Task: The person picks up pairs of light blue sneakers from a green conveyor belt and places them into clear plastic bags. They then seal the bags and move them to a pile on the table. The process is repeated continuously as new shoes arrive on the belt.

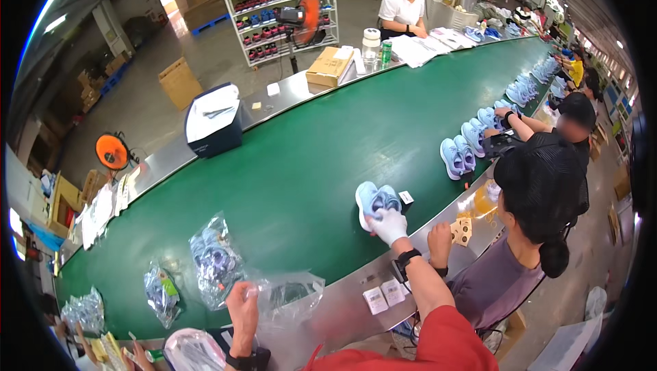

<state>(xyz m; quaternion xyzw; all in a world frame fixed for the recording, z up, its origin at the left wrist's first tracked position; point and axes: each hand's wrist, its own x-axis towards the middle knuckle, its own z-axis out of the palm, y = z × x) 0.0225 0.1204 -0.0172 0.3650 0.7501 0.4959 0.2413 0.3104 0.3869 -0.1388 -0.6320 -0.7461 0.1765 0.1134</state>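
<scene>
Lowest in the frame, the left hand [243, 308] is showing bent fingers at the left edge of a clear bag [294, 296]; whether it is gripping, I cannot tell. The 2 light blue shoes [369, 201] are lying to its upper right, just right of centre on the green belt [294, 165]. The nearer, gloved right hand [390, 226] is gripping their lower end. Their long axis is running roughly up the frame, toes seemingly pointing topward.

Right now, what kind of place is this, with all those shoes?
Probably a shoe factory's packing line: there's a long green belt, pairs of light blue shoes standing on it, and bagged shoes near the closer end.
</scene>
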